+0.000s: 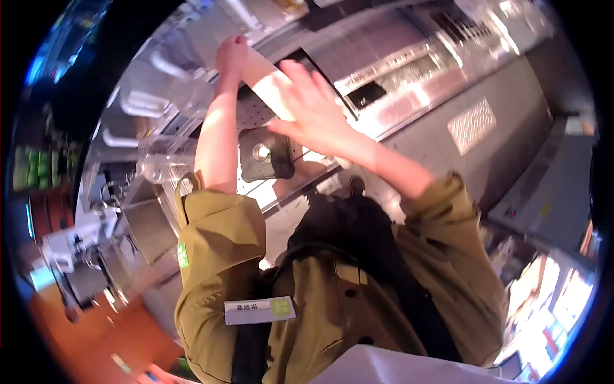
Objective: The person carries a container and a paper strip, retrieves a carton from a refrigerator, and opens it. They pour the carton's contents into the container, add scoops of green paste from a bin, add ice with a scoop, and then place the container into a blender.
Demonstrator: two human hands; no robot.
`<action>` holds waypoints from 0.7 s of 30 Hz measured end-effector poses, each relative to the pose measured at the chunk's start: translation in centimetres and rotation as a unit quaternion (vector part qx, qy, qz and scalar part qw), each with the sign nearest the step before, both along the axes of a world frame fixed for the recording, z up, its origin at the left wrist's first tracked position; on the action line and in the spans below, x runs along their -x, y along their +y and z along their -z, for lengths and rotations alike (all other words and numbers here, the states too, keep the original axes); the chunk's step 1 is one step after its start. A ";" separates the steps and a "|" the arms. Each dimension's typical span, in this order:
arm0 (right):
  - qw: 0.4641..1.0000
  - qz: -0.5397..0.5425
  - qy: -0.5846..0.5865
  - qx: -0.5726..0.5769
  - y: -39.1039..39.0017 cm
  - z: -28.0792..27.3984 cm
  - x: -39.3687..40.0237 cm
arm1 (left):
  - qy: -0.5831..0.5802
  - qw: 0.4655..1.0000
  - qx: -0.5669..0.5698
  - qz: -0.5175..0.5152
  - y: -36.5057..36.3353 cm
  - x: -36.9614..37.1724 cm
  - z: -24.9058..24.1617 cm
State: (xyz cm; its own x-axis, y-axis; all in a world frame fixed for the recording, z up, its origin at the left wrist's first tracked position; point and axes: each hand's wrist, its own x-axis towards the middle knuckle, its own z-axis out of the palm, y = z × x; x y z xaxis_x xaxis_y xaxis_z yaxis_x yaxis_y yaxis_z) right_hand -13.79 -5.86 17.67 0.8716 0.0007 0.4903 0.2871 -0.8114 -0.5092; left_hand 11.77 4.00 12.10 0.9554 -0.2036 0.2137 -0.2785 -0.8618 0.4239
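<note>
White cup (pixel 272 86): your left hand (pixel 233 56) grips its far end, right hand (pixel 316 109) open, hiding its middle; motion-blurred.

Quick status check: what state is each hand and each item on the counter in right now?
left hand: raised, fingers closed on the upper end of the white cup.
right hand: open, fingers spread, palm against the cup's side.
white cup: held tilted between both hands, above the counter.
blender base: on the counter, no jar on it.
clear pitchers: lying on the counter at left, look empty.
</note>
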 end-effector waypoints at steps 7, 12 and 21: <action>0.963 0.068 0.204 -0.160 -3.7 6.7 9.1 | -0.440 0.873 0.201 0.060 -0.2 7.1 -5.6; 0.878 0.019 0.106 -0.467 -2.7 11.2 6.9 | -0.480 0.830 0.204 0.199 3.3 26.2 -8.5; 0.898 0.028 0.006 -0.439 -5.4 0.8 7.9 | -0.135 0.890 0.406 -0.160 19.2 21.8 1.7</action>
